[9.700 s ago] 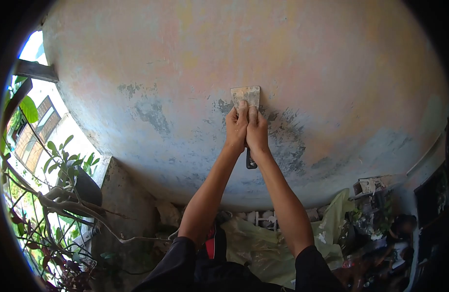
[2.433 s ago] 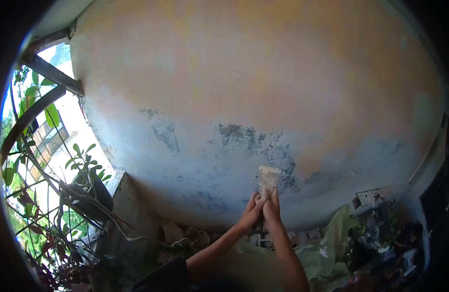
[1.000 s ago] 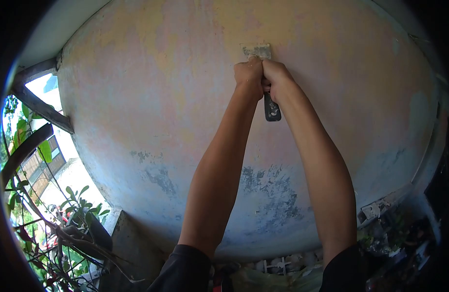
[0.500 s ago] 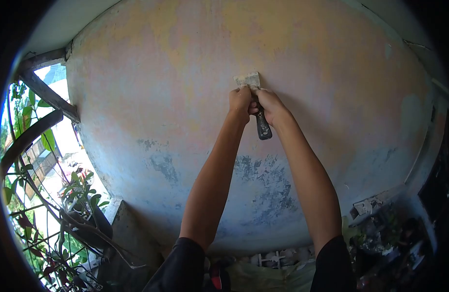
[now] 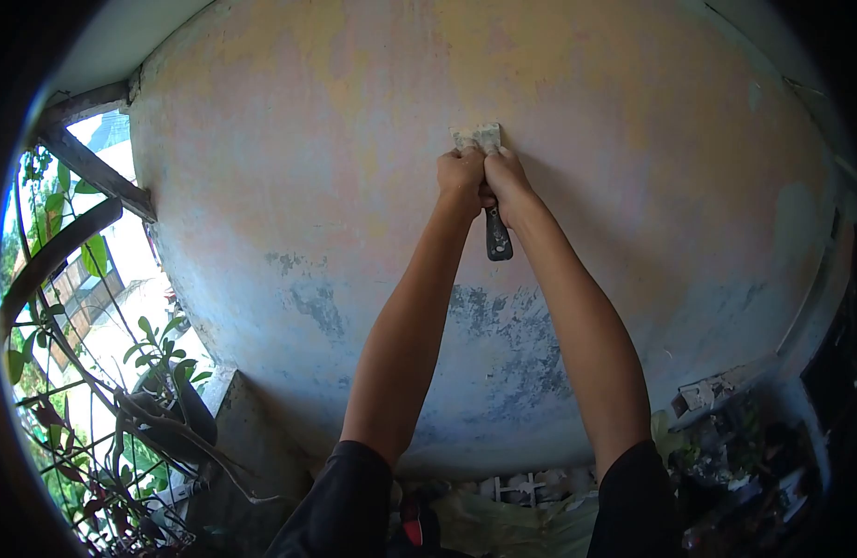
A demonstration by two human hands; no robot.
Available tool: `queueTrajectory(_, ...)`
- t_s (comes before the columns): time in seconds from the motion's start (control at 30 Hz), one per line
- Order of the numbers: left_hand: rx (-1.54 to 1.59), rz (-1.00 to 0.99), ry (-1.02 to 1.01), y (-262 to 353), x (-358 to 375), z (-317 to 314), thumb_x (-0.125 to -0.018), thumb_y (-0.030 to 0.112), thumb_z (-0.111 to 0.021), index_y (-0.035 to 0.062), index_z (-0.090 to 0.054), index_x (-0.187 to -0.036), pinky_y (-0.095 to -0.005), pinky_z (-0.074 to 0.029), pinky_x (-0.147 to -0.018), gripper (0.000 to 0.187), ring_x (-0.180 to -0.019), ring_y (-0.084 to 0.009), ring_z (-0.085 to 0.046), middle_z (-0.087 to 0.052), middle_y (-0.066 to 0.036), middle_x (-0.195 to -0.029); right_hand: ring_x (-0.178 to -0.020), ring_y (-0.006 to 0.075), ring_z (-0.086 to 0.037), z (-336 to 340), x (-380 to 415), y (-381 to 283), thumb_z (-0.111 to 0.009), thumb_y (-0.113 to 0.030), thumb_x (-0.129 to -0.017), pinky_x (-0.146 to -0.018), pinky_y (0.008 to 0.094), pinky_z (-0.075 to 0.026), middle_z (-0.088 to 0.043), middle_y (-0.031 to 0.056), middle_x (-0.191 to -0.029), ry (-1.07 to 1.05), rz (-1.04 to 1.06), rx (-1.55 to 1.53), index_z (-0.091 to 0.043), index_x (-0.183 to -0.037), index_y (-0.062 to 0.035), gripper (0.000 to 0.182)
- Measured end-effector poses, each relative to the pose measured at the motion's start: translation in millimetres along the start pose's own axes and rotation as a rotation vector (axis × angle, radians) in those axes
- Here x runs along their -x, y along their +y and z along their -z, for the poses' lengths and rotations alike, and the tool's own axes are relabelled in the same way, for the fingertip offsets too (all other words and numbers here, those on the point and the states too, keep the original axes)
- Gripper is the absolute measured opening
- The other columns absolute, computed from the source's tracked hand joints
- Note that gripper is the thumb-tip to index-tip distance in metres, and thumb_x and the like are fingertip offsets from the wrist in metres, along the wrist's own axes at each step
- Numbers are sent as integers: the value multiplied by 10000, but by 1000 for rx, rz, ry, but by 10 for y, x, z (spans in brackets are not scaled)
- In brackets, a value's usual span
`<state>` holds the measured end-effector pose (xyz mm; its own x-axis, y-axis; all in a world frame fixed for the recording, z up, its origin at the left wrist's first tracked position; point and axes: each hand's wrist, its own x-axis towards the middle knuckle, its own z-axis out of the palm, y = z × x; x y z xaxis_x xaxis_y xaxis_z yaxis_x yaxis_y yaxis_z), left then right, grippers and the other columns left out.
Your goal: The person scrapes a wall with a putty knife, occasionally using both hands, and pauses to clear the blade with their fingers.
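A putty knife (image 5: 499, 236) with a wide, stained metal blade and a black handle is held upright against the faded, patchy wall (image 5: 289, 186). My left hand (image 5: 462, 172) is closed around it just below the blade, on its left side. From the right, my right hand (image 5: 507, 179) grips it too, close against the left hand. The handle's lower end sticks out beneath both hands. The blade's top edge lies at the wall surface. Below the hands, the wall has dark, peeled patches.
Potted plants (image 5: 173, 400) and a metal grille stand at the left, by a bright opening with a wooden beam (image 5: 94, 172). A low ledge (image 5: 219, 409) juts out at lower left. Cluttered items (image 5: 726, 456) lie at lower right.
Both hands and the putty knife have moved slightly up the wall, and the handle now hangs straighter. The camera view has shifted a little.
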<state>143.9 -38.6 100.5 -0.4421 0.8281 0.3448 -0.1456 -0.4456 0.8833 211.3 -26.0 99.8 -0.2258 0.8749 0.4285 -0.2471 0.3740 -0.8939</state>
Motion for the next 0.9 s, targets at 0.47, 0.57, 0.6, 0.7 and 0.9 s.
queueTrajectory(0.47, -8, -31, -20, -10, -105, 12, -889, 287, -525, -5, -566, -947, -285, -432, -309, 300, -460, -149, -533, -565, -80, -687, -630, 175, -557, -41, -16, 8, -378, -155, -905, -400, 295, -426, -521, 128, -860, 33, 6, -29, -444, -1067, 15, 244)
queueTrajectory(0.57, -44, -43, -15, -23, -129, 27, -890, 294, -526, -6, -563, -944, -286, -435, -313, 307, -457, -150, -530, -565, -84, -684, -629, 172, -556, -30, -35, 16, -381, -138, -897, -397, 295, -423, -524, 130, -864, 14, 12, -14, -447, -1065, 17, 238)
queueTrajectory(0.6, -54, -55, -17, -30, -139, 26, -890, 297, -527, -6, -562, -941, -287, -436, -315, 309, -456, -150, -529, -565, -86, -685, -629, 171, -558, -21, -45, 15, -384, -128, -891, -395, 295, -420, -525, 131, -868, 9, 23, -8, -448, -1064, 19, 236)
queueTrajectory(0.7, 6, -82, -8, 142, -91, -74, -881, 282, -538, -20, -554, -921, -286, -427, -309, 306, -449, -151, -523, -562, -90, -680, -578, 160, -535, 21, -175, -98, -389, -107, -878, -377, 291, -396, -522, 120, -838, -33, 61, 31, -450, -1063, 18, 232)
queueTrajectory(0.9, -75, -52, -10, 396, -309, -146, -859, 231, -547, -31, -550, -833, -290, -404, -302, 263, -429, -168, -512, -547, -103, -629, -387, 70, -290, -73, -187, -442, -368, -37, -835, -345, 243, -200, -388, -6, -555, -71, -1, -60, -460, -758, -76, 126)
